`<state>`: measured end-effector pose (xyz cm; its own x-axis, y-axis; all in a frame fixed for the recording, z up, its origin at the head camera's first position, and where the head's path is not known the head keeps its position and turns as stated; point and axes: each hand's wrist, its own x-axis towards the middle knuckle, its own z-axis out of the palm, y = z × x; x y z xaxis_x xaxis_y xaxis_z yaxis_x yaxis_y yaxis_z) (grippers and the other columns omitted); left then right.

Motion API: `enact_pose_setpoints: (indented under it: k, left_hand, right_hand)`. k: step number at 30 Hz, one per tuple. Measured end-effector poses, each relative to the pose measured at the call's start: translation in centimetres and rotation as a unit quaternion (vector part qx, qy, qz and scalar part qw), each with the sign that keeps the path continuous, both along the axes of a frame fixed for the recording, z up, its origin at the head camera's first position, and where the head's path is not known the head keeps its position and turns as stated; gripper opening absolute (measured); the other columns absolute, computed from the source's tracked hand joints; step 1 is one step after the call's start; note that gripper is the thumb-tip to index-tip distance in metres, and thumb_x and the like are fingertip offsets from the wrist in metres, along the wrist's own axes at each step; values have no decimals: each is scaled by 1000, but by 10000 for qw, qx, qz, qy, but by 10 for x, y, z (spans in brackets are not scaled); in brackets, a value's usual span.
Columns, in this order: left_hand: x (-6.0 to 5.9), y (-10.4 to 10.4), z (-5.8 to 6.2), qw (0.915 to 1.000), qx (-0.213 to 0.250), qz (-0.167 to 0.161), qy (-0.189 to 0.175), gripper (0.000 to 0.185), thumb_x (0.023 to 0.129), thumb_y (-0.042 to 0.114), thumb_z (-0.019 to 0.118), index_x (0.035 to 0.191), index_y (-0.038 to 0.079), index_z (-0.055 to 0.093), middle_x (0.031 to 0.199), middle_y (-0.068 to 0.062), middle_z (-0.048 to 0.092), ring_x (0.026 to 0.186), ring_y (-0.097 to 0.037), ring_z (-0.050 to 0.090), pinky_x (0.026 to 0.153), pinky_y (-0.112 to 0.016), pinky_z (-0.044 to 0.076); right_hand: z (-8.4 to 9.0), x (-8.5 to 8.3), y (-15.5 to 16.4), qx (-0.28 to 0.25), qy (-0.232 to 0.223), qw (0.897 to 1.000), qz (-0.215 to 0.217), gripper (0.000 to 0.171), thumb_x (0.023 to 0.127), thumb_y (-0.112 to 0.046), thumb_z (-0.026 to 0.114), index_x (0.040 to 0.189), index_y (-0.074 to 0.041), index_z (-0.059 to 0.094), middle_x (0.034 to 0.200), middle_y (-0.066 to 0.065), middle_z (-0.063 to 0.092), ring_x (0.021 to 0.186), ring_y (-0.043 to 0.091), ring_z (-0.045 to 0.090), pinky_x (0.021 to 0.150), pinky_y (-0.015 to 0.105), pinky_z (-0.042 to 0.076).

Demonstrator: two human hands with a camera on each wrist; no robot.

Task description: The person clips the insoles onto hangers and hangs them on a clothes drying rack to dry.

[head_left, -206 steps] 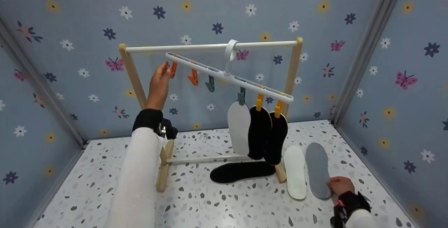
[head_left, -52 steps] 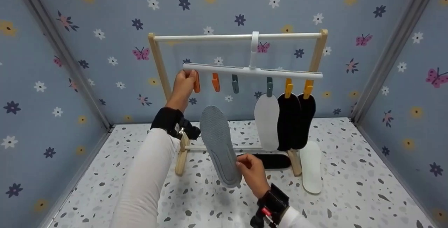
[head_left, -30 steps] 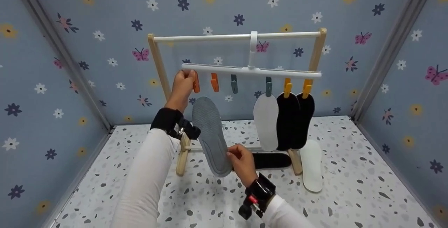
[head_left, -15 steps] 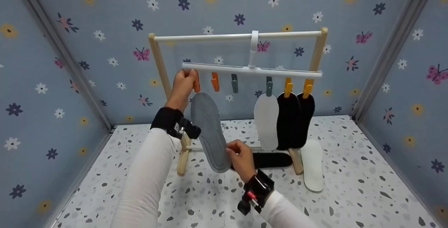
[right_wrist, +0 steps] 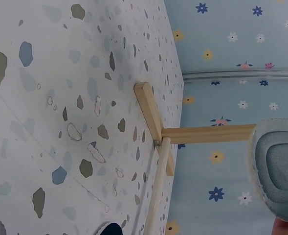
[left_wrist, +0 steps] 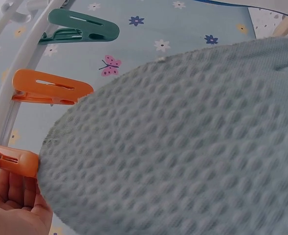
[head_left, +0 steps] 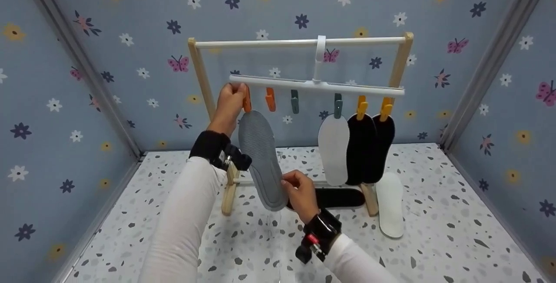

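My left hand (head_left: 229,104) pinches the leftmost orange clothespin (head_left: 247,99) under the left end of a white clip hanger (head_left: 282,83). Just below that peg, a grey insole (head_left: 260,157) hangs tilted in the air, its top edge right at the peg's tip. My right hand (head_left: 301,194) pinches the insole's lower right edge between thumb and fingers. In the left wrist view the insole's dimpled surface (left_wrist: 173,142) fills much of the picture, beside the orange peg (left_wrist: 17,161). The right wrist view shows only the insole's heel end (right_wrist: 280,169) and a fingertip.
A white insole (head_left: 333,150) and two black insoles (head_left: 360,150) hang from the hanger's right-hand pegs. A wooden rack (head_left: 397,68) carries the hanger. On the speckled tabletop lie another black insole (head_left: 341,198) and a pale one (head_left: 389,205).
My right hand has lifted the grey insole from the tabletop at the right and brought it left and up to the orange peg. The left hand has stayed at that peg; the hanger swung more level.
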<state>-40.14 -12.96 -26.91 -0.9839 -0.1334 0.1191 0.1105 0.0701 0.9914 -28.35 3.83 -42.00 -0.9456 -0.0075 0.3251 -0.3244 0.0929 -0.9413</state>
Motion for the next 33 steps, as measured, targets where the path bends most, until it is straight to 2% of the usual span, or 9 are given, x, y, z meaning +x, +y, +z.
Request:
enact_pose_setpoints:
  k: [5,12,16,22,28,33]
  left_hand:
    - [-2,-1,0,9999,33,-22,-120,34,102,26,39,127,4,42,114,-6,44,105,-18,40,89,-28,34]
    - [-2,-1,-2,9999,129,-14,-85,29,102,25,40,121,4,44,105,-5,43,99,-18,42,84,-28,35]
    - [-1,-1,-3,9999,118,-16,-7,29,102,25,40,122,4,44,103,-4,42,97,-17,42,81,-26,35]
    - [-1,0,-4,9998,187,-24,75,24,102,24,39,112,3,44,92,-4,41,84,-16,42,73,-25,35]
    - [-1,1,-4,9999,156,31,5,24,102,23,40,113,2,44,97,-4,41,91,-16,42,78,-25,35]
    - [0,1,-5,9998,160,-42,90,25,102,23,40,114,1,44,97,-4,41,92,-17,41,78,-26,34]
  right_hand:
    - [-9,-7,-1,-82,57,10000,4,7,85,9,59,91,10,61,90,21,64,82,22,58,71,26,47]
    - [4,-1,-2,-130,16,9999,-24,7,85,10,57,91,13,60,89,25,62,81,24,57,71,24,46]
    - [7,-1,-4,-146,25,9999,-9,7,85,10,57,92,13,59,90,25,61,82,26,58,71,24,46]
    - [8,-1,-6,-120,97,9999,3,8,85,10,57,92,13,59,89,25,61,81,27,58,71,25,46]
    - [8,-1,-7,-97,56,9999,-43,8,85,10,57,92,12,59,88,24,61,79,23,57,70,25,46]
    - [7,-2,-7,-87,116,9999,-33,9,85,10,58,93,12,60,90,25,63,79,22,57,70,23,46]
